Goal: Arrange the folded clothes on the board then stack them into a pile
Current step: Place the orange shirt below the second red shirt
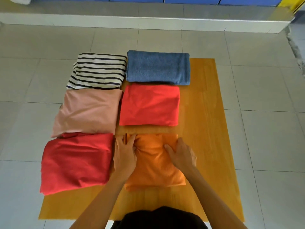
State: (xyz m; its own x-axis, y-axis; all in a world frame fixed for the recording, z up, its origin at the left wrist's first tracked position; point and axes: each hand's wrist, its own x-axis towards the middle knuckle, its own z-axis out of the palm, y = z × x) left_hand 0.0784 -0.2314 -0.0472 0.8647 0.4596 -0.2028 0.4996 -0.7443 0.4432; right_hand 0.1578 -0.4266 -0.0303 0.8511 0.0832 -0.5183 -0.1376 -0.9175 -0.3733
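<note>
Both sets of fingers (132, 141) press flat on the orange shirt (155, 164), spread and gripping nothing firmly; the left hand (124, 156) bunches its edge, the right hand (181, 156) rests on top. Best to smooth outward evenly, keeping the fold square on the board (206, 113). Forearms reach forward, palms down.

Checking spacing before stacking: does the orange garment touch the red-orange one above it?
Apart. The head view shows a board strip between orange garment and red-orange one.

One head camera looks forward and steeply down, close above the board (206, 113), with floor filling the upper frame.
</note>
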